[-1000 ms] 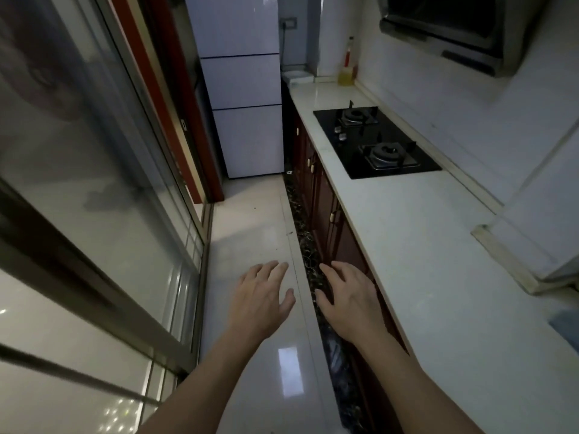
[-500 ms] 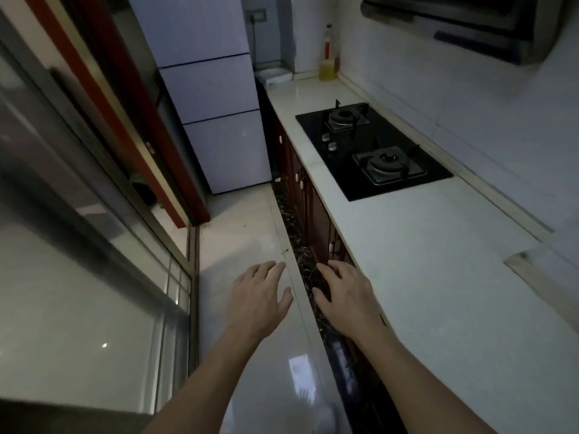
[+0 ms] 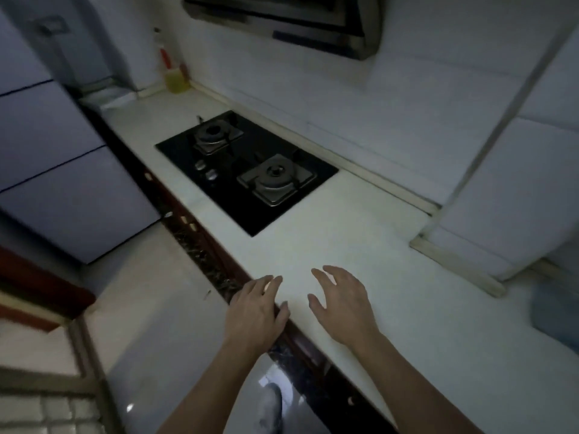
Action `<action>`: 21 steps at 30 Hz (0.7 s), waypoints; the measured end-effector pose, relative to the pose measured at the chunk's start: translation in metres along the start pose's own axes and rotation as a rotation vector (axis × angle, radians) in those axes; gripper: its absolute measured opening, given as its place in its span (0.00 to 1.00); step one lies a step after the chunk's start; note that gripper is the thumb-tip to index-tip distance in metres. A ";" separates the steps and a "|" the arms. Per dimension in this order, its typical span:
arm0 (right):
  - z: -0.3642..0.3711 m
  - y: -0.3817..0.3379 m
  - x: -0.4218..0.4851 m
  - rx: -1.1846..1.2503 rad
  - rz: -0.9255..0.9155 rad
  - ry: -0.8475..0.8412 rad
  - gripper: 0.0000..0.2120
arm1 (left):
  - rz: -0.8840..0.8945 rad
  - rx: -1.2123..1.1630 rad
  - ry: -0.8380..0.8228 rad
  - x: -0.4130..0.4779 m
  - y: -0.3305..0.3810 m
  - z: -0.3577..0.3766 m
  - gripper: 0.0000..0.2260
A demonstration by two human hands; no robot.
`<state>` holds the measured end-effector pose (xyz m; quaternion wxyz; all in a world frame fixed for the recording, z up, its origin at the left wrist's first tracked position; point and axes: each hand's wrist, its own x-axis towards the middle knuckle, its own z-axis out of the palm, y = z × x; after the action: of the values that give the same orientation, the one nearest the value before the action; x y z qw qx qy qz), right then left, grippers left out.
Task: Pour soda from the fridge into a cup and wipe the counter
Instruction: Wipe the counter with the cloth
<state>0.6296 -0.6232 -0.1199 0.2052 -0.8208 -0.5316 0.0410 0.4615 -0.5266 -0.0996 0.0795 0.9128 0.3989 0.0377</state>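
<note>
Pale kitchen counter (image 3: pixel 344 233) lay beneath both hands: the left hand (image 3: pixel 255 311) hung over its front edge and the right hand (image 3: pixel 343 303) above its top, each with fingers spread loose, grasping nothing. Beyond them sat the black gas hob (image 3: pixel 219 170), then a yellow bottle (image 3: pixel 176 78) in the far corner, and the fridge (image 3: pixel 62 170) at the left, doors closed

No legible txt; bottle (image 3: pixel 176 79) label prob. too blurred.
</note>
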 end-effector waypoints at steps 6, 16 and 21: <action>-0.003 0.051 0.000 -0.052 0.299 0.048 0.24 | 0.273 -0.060 -0.142 0.083 0.018 0.033 0.24; -0.009 0.079 -0.017 -0.123 0.714 0.108 0.25 | 0.604 -0.064 -0.341 0.180 0.045 0.062 0.25; -0.009 0.089 -0.046 -0.113 0.863 0.133 0.26 | 0.715 -0.091 -0.442 0.208 0.073 0.081 0.29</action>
<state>0.6889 -0.6981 -0.1524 0.1577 -0.9785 -0.1269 0.0407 0.6658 -0.4317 -0.1654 0.1854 0.9753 0.0285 -0.1164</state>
